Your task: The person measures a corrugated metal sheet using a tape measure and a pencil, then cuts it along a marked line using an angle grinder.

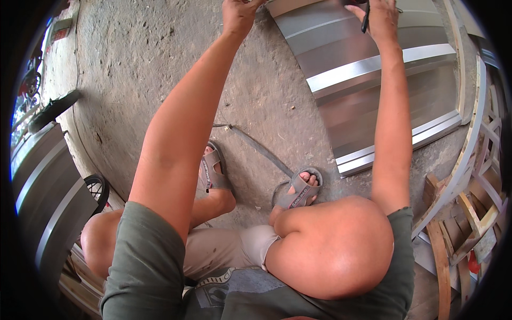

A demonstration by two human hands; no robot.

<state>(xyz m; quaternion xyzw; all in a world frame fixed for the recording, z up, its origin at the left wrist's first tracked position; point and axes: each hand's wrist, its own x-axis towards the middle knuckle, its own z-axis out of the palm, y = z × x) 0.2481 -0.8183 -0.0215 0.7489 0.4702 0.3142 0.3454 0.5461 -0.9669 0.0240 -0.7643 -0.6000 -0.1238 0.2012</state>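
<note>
A large silvery metal panel [368, 112] with raised bright bars lies on the concrete floor ahead of me, to the right. My right hand [383, 21] is over its far part, closed around a black-handled tool [365, 18]. The tool's working end is hidden by the hand and the picture's top edge, so its kind does not show. By the panel's far left corner is my left hand [239, 17]. The top edge cuts off most of its fingers, and whether they hold anything cannot be seen.
Wooden frames and scrap timber [469, 224] stand close at my right. On the left is another silvery panel [53, 197], with a black tyre [56, 109] beyond it. A dark strap [261, 146] runs along the concrete floor [160, 58] to my sandalled foot [304, 186].
</note>
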